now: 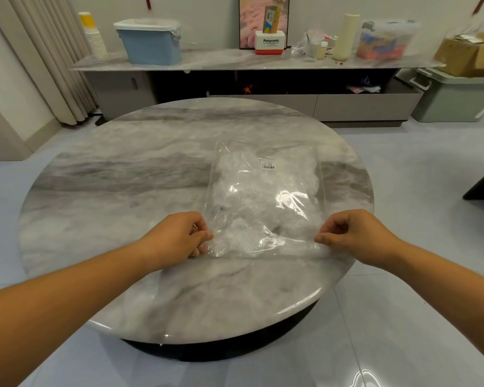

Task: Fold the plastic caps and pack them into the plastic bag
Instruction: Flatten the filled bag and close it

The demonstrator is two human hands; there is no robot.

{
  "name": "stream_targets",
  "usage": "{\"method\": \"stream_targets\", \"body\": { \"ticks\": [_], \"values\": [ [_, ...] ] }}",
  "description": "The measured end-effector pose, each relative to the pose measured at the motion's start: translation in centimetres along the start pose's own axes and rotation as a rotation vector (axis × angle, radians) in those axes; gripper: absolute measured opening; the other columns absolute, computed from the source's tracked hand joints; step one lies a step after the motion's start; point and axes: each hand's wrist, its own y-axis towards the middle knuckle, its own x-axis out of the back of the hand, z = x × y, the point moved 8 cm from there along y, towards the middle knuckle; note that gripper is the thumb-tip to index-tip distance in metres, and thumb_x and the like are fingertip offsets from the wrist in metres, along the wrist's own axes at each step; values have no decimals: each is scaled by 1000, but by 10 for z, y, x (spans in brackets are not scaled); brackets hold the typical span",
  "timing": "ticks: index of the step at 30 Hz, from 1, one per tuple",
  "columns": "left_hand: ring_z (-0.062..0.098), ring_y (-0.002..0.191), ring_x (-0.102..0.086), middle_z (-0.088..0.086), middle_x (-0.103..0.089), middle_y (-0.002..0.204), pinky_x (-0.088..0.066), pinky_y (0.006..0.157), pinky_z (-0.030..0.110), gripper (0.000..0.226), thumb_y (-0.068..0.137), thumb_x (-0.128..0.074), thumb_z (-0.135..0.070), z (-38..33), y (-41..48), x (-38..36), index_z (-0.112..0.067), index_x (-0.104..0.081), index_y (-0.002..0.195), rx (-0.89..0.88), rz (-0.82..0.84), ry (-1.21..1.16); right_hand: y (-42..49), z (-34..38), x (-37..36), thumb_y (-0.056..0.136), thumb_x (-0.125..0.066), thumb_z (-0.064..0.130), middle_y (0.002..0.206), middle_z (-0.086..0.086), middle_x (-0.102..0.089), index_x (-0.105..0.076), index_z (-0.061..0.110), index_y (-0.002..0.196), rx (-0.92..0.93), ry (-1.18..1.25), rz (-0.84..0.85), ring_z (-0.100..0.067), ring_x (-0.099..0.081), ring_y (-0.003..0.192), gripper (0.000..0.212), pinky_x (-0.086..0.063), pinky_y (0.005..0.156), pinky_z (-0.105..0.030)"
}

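Observation:
A clear plastic bag [266, 196] lies flat on the round marble table [123, 191], with a small white barcode label near its far end. Crumpled translucent plastic caps [246, 219] fill it and show through the film. My left hand [179, 236] pinches the bag's near left corner between thumb and fingers. At the near right corner, my right hand [349, 233] pinches the bag's edge the same way. Both forearms reach in from the bottom of the view.
Behind the table runs a low cabinet [235, 62] carrying a blue bin [151, 41], stacked paper cups [94, 34], a Panasonic box [270, 41], a cream cylinder [345, 37] and a clear container. A cardboard box and a grey crate [453, 93] stand at the right.

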Motion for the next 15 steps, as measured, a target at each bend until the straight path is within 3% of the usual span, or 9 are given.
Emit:
{"method": "stream_targets", "body": {
  "ticks": [3,7,10,15],
  "values": [
    [10,62,-67,-1,-75,74,-50,57,23,15,99,-64,-24,4,0,1,-14,-63,88,23,10,36,1,0,-7,82,-83,23,76,1,-75,-77,16,78,-41,55,46,-8,-67,71,11,-52,70,-20],
    [9,60,-67,-1,-75,73,-47,52,17,16,98,-63,-25,10,-2,6,-13,-63,88,43,2,63,1,1,-13,81,-84,20,81,-6,-76,-76,11,80,-83,131,39,-10,-67,72,12,-54,75,-26],
    [9,58,-65,-2,-74,70,-48,54,19,18,98,-64,-25,16,-4,12,-11,-63,87,61,-21,66,1,2,-14,81,-84,14,81,-10,-76,-75,7,83,-113,254,-8,-11,-67,70,11,-54,70,-21],
    [11,58,-65,2,-76,72,-50,62,27,18,98,-65,-23,30,-3,15,-9,-64,87,117,1,4,1,6,-29,93,-70,5,84,-11,-77,-66,2,92,-115,298,53,-23,-74,74,5,-58,72,-27]
  ]
}}
